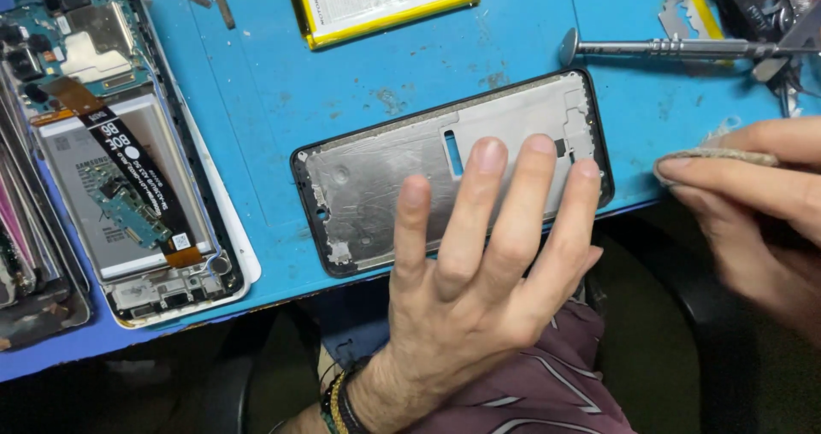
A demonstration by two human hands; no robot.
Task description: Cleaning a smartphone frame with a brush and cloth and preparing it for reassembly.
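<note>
My left hand [479, 254] spreads wide, fingertips pinning the phone frame [385, 177] flat on the blue surface [282, 92] so it won't slide, right hand [753, 203] pinching a cloth scrap [723, 155], screwdriver [676, 47] lying beyond.

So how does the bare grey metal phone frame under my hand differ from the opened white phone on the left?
The bare grey metal phone frame is stripped, with only flat metal showing; the opened white phone holds a battery, circuit boards and a black ribbon cable. The frame lies crosswise under the left hand; the white phone lies lengthwise, untouched. The frame has a black rim, the phone a white one. Both rest on the blue mat.
</note>
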